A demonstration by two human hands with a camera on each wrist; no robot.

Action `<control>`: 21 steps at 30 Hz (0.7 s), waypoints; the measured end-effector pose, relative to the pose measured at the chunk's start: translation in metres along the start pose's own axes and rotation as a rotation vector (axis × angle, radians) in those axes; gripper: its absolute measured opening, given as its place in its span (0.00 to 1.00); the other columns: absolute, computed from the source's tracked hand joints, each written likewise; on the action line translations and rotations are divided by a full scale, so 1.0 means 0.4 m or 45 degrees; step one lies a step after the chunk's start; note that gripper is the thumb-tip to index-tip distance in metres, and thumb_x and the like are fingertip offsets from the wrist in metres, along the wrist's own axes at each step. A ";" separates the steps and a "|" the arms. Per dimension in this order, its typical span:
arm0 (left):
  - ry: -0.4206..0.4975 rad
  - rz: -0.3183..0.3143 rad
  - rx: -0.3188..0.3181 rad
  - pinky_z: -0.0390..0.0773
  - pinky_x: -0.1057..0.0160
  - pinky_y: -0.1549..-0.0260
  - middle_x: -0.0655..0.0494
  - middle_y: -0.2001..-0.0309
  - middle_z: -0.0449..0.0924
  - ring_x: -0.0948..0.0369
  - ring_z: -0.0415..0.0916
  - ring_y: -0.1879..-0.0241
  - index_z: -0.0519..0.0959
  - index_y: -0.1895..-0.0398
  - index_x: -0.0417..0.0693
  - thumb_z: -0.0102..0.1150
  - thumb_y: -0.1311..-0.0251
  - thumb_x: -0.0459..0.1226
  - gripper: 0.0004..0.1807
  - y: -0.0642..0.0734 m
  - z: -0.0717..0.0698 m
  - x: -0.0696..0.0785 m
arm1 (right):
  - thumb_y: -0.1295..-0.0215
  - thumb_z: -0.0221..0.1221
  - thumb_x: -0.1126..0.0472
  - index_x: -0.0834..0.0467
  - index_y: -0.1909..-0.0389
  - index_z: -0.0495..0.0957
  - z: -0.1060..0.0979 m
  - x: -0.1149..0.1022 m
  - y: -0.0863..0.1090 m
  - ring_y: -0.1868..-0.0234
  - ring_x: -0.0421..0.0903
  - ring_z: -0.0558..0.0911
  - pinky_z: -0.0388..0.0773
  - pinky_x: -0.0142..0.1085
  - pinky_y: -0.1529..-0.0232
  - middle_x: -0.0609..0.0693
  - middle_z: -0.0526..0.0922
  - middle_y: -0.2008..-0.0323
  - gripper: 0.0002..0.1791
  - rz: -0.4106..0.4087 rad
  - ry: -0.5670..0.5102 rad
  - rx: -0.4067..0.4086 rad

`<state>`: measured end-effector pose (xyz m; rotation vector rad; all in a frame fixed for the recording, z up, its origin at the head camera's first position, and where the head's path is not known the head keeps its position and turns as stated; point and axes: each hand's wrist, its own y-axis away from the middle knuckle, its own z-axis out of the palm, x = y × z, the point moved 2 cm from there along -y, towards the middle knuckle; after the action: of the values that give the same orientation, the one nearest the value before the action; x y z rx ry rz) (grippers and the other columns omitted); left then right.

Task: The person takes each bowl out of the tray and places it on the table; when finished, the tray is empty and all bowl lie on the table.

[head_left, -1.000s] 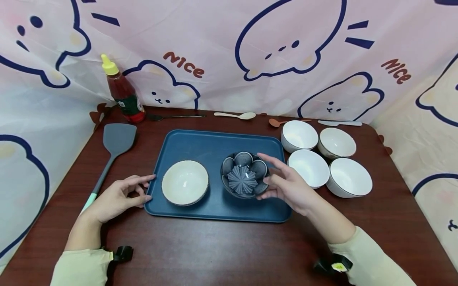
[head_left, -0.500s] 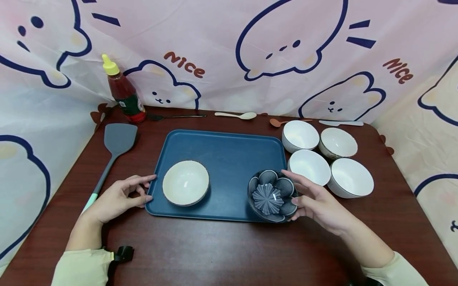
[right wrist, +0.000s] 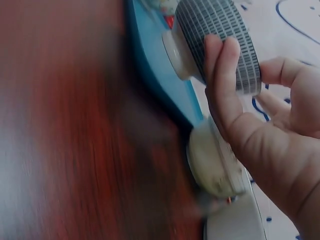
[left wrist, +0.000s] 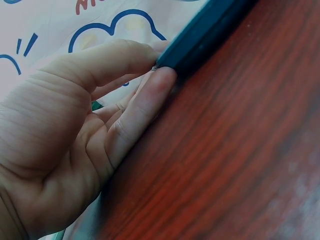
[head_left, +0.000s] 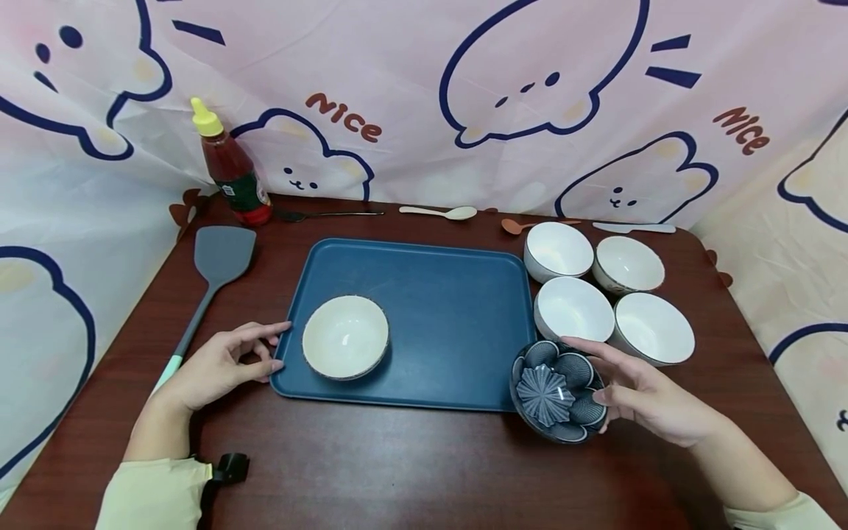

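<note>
My right hand [head_left: 652, 401] grips a dark blue bowl with petal pattern [head_left: 545, 395] by its right side, thumb at the rim. In the right wrist view the gridded outside and pale foot of this patterned bowl [right wrist: 220, 30] show, tilted above the table. It hangs over the front right corner of the blue tray [head_left: 450, 324]. My left hand [head_left: 221, 364] touches the tray's left edge with forefinger and thumb, set apart along it. A cream bowl [head_left: 346, 337] sits on the tray's left half.
Several white bowls [head_left: 573, 309] stand close together right of the tray. A spatula [head_left: 224, 254] lies at the left, a sauce bottle [head_left: 235, 173] behind it. Along the back lie a fork [head_left: 331, 214], a white spoon [head_left: 440, 213], a brown spoon [head_left: 517, 226] and a knife [head_left: 632, 227].
My right hand has carried the patterned bowl from over the tray's right half toward me and rightward, to its front right corner. My left hand has stayed at the tray edge.
</note>
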<state>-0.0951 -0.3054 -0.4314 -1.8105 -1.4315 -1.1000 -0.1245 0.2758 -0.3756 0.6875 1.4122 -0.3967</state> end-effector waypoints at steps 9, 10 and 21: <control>0.006 0.000 -0.002 0.82 0.67 0.67 0.47 0.54 0.72 0.63 0.80 0.65 0.72 0.31 0.46 0.67 0.38 0.35 0.30 -0.001 0.000 0.001 | 0.27 0.39 0.77 0.60 0.21 0.44 -0.037 0.013 0.038 0.69 0.50 0.72 0.73 0.46 0.74 0.49 0.55 0.29 0.35 -0.039 0.067 -0.037; 0.006 0.002 -0.002 0.82 0.67 0.66 0.47 0.54 0.72 0.63 0.80 0.65 0.72 0.31 0.46 0.67 0.38 0.35 0.30 -0.001 -0.001 0.000 | 0.27 0.39 0.78 0.60 0.21 0.44 -0.039 0.015 0.040 0.70 0.51 0.70 0.70 0.47 0.75 0.50 0.55 0.29 0.36 -0.046 0.060 -0.039; 0.001 0.005 0.001 0.82 0.67 0.67 0.48 0.54 0.72 0.64 0.80 0.65 0.72 0.32 0.47 0.67 0.38 0.36 0.30 0.001 -0.001 -0.004 | 0.26 0.41 0.75 0.59 0.21 0.45 -0.060 0.049 0.069 0.71 0.53 0.71 0.77 0.45 0.72 0.46 0.56 0.30 0.35 0.043 0.106 0.006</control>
<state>-0.0951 -0.3067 -0.4326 -1.8116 -1.4267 -1.0982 -0.1226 0.3147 -0.3896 0.7381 1.4766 -0.3485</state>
